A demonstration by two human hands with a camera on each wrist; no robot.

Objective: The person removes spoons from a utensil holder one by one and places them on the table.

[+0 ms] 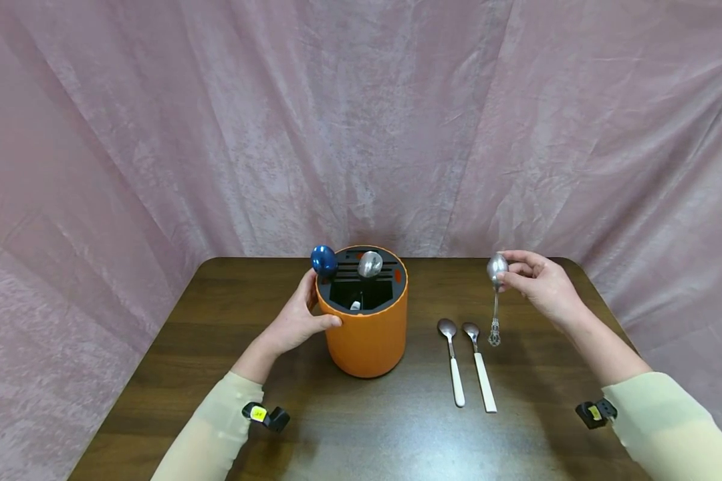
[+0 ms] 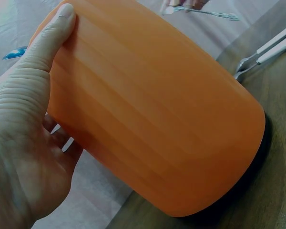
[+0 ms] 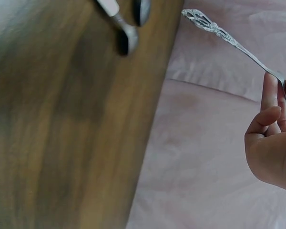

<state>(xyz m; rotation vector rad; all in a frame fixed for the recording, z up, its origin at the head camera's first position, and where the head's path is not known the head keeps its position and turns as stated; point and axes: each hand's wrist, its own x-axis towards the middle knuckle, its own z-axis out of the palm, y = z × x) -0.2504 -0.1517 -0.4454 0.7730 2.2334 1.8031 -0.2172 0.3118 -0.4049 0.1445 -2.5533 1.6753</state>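
Note:
My left hand (image 1: 297, 317) grips the upper left side of an orange utensil holder (image 1: 370, 344), thumb across the front and fingers round the back. The holder stands upright on the table with a black slotted insert in its top. Out of it rise a blue spoon (image 1: 323, 260) and a silver spoon (image 1: 370, 264), bowls up. Off to the right, my right hand (image 1: 538, 284) pinches a silver teaspoon (image 1: 496, 270) by its bowl, above the table. Its ornate openwork handle (image 3: 207, 25) points down in the head view.
Two white-handled spoons, one left (image 1: 457, 381) and one right (image 1: 484, 384), lie side by side between the holder and my right hand. A small white object (image 1: 355, 306) shows inside the holder's front compartment. A pink curtain (image 1: 397, 133) hangs behind the wooden table (image 1: 216, 334).

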